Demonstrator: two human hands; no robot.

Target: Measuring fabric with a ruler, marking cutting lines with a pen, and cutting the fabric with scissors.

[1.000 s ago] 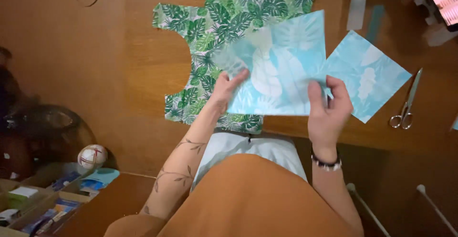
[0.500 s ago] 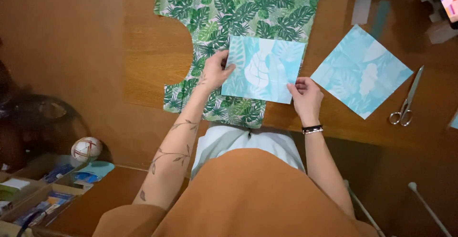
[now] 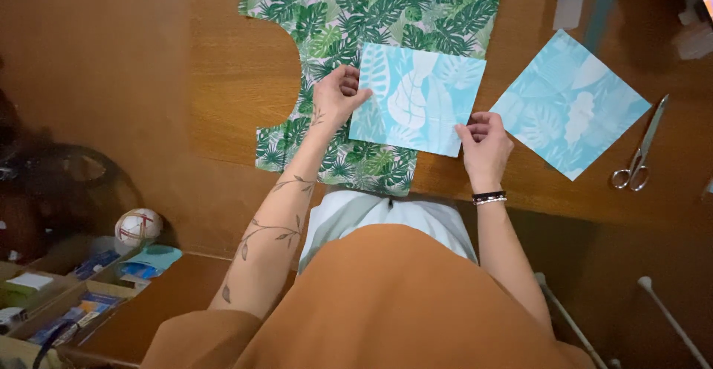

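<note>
Your left hand [image 3: 338, 98] pinches the left edge of the light blue leaf-print piece [image 3: 416, 98]. Your right hand [image 3: 484, 140] grips its bottom right corner. The piece lies flat on top of the green leaf fabric [image 3: 379, 12], which sits on the wooden table [image 3: 223, 94]. If you pull one side harder, I think the blue piece could go crooked or wrinkle. The green fabric could also bunch up under it. Another blue square [image 3: 568, 105] and the scissors [image 3: 639, 153] lie near your right hand, not touching it.
</note>
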